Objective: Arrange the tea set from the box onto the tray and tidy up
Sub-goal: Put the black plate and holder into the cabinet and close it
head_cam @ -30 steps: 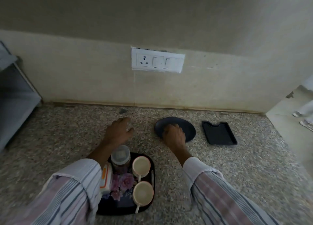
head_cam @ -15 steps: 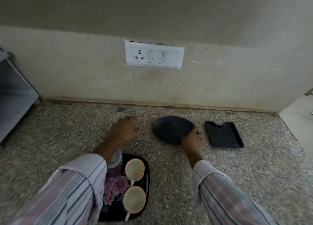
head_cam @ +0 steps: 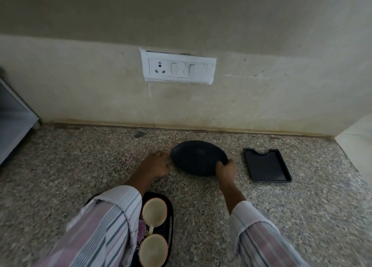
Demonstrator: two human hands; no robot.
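Here, right hand point(head_cam: 225, 169) on dark oval plate point(head_cam: 198, 158), long axis left-right.

A home kitchen: speckled granite counter point(head_cam: 80, 176), wall switchboard point(head_cam: 179, 69), cups point(head_cam: 154, 212) on a tray point(head_cam: 170, 222).

Speckled granite counter point(head_cam: 60, 176), beige wall point(head_cam: 80, 89), white switchboard point(head_cam: 178, 67)

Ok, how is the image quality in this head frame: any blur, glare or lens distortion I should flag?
Head view: dim, flat indoor light with no glare; wide-angle bending curves the counter edge and wall; the striped sleeves at the bottom are soft; the left hand is slightly motion-blurred; the switch plate and black round plate read clearly.
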